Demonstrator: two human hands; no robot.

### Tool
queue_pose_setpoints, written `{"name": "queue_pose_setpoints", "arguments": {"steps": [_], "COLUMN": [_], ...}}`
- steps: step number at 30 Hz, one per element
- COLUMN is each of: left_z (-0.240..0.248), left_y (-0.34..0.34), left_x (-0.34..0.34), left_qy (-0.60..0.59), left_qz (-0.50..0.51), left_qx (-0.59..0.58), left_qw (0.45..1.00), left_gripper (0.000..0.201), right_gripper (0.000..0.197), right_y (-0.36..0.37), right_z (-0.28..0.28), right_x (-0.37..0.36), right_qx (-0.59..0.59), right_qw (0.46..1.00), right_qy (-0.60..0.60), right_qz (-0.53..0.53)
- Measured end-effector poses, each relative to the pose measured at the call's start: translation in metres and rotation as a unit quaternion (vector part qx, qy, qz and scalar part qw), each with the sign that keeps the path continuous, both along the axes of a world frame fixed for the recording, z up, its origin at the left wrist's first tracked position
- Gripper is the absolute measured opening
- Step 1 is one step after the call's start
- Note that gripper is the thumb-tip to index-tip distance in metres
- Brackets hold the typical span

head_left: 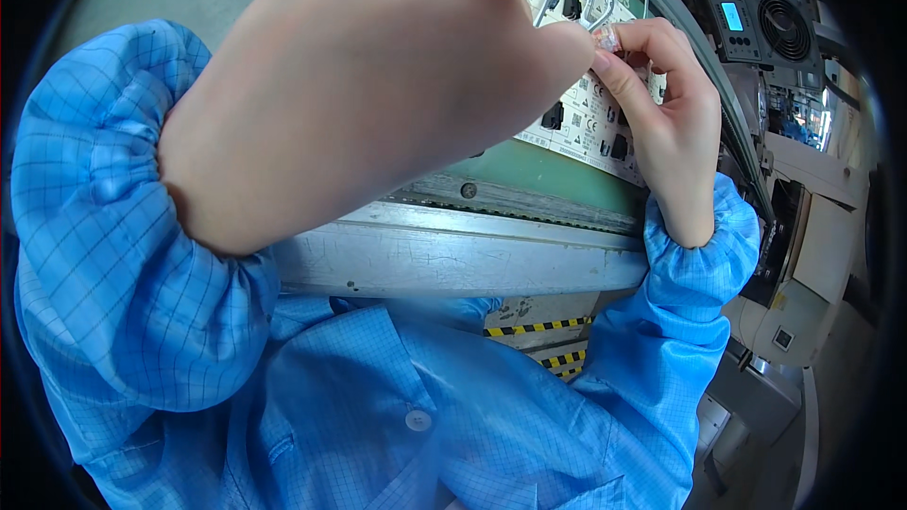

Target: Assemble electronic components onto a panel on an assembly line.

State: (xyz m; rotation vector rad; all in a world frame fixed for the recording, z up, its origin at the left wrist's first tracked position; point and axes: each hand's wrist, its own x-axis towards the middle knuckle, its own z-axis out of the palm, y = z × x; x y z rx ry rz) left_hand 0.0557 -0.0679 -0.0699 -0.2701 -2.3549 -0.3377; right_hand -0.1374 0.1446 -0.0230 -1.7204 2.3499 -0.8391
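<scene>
My left hand (472, 33) reaches across from the left, and its forearm covers much of the view. Its thumb bends in toward my right fingertips; most of its other fingers are hidden, and what it grips cannot be made out. My right hand (671, 85) is closed in a pinch, thumb against index finger. A small shiny, clear piece with reddish specks (607, 38) shows at those fingertips, too small to name. Both hands meet over a white printed panel (576, 132) bearing black sockets (554, 115). White cables (599, 5) run beside the fingertips.
Under the panel lies a green surface (539, 170), bordered in front by a scratched metal rail (463, 250). At the far right stands a grey device with a fan and lit screen (761, 24). Yellow-and-black striped tape (539, 326) shows below the rail.
</scene>
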Motion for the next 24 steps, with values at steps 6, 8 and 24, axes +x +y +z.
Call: {"name": "queue_pose_setpoints", "arguments": {"steps": [6,8,24], "left_z": [-0.017,-0.018,0.014], "left_y": [0.009,0.012,0.041], "left_x": [0.019,0.016,-0.011], "left_qy": [-0.03,-0.046,-0.062], "left_qz": [0.014,0.011,0.032], "left_qx": [0.017,0.013,0.0], "left_qw": [0.999,0.999,0.998], "left_gripper": [0.012,0.012,0.015], "right_gripper": [0.016,0.016,0.022], "right_y": [-0.003,0.0,0.011], "right_z": [0.001,0.001,-0.006], "right_x": [0.008,0.002,0.016], "right_qx": [0.045,0.027,-0.003], "right_qw": [0.989,0.998,0.939], "right_qy": [-0.089,-0.029,0.324], "right_qz": [-0.106,-0.052,0.115]}}
